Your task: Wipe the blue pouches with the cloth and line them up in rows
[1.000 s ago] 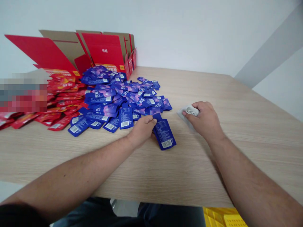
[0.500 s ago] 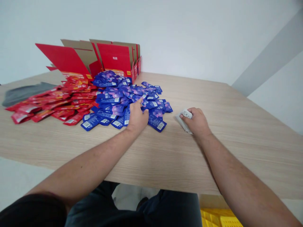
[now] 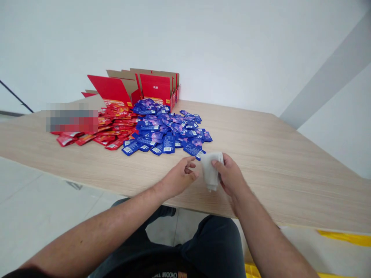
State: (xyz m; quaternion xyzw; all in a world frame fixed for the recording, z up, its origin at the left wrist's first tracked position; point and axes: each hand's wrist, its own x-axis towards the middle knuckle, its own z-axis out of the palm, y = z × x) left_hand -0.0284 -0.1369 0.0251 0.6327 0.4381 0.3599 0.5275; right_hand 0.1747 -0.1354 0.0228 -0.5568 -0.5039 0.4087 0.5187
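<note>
A folded pale grey cloth [image 3: 210, 168] hangs from my right hand [image 3: 233, 177], pinched between thumb and fingers just above the table near its front edge. My left hand [image 3: 178, 179] is close by on the cloth's left side, its fingers loosely curled and apart, with nothing in them. Beyond both hands lies a heap of blue sachets [image 3: 169, 143] with pink-purple prints and white barcode labels. The nearest sachet sits just behind the cloth, which overlaps it in view.
Red sachets [image 3: 116, 127] are heaped left of the blue ones. Behind them stand open red cardboard boxes [image 3: 156, 85] with upright flaps. A pixelated patch covers the pile's left end. The wooden table [image 3: 261, 154] reaches a white wall; something yellow [image 3: 344, 237] shows below its right front edge.
My left hand has left the blue sachets and come back toward me, beside the cloth. My right hand has lifted the cloth and drawn it nearer, and the cloth now hangs down more.
</note>
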